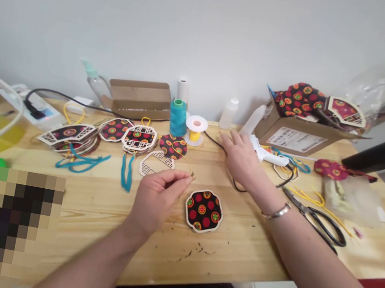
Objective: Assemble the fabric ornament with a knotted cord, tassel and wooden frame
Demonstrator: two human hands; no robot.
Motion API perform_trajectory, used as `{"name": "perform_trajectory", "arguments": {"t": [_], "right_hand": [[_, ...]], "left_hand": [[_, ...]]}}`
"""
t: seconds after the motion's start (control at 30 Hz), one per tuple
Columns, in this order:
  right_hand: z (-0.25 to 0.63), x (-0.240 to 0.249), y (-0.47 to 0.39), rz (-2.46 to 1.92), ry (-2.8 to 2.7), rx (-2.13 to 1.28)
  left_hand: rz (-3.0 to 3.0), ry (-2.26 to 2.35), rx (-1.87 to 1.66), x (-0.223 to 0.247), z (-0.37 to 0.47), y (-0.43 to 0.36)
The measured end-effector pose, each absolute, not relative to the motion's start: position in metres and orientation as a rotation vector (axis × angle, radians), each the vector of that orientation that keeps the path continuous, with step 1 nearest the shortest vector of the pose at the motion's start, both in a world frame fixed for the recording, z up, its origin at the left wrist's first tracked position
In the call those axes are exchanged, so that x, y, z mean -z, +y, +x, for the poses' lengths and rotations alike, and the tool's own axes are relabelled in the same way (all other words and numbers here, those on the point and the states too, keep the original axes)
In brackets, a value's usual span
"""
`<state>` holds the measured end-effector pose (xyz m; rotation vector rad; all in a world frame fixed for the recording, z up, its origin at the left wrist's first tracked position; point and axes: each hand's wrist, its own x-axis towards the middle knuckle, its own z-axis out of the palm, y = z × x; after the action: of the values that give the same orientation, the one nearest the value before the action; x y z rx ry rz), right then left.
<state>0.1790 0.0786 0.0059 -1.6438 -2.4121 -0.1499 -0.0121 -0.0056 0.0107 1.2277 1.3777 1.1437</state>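
My left hand (pixel 158 197) pinches the end of a thin yellow cord (pixel 186 162) between thumb and fingertips. That cord leads back past the fabric pieces near a spool of yellow thread (pixel 194 134). Below and right of these fingers lies a lobed wooden-framed piece (pixel 203 210) covered in dark fabric with red and yellow flowers. My right hand (pixel 237 157), fingers stretched out, reaches over the table beside a white glue gun (pixel 270 156); its palm hides part of the tool, and I see nothing in its fingers.
Behind stand a teal thread cone (pixel 178 119), a white bottle (pixel 229 113) and a cardboard box (pixel 293 132) of fabric pieces. Finished-looking ornaments (pixel 140 140) and an openwork wooden frame (pixel 150 162) lie left. Black-handled scissors (pixel 327 226) lie right; a black cable (pixel 215 142) crosses the table.
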Motion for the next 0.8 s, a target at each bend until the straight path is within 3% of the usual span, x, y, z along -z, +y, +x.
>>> {"name": "perform_trajectory", "arguments": {"t": [0.27,0.8], "right_hand": [[0.185,-0.024,-0.004,-1.118,-2.647,-0.611],[0.184,-0.01,0.002,-1.098,-2.746,-0.449]], "left_hand": [[1.222,1.372,-1.153,-0.01,-0.012,-0.006],[1.224,1.281,-1.201,-0.004,-0.012,-0.005]]}}
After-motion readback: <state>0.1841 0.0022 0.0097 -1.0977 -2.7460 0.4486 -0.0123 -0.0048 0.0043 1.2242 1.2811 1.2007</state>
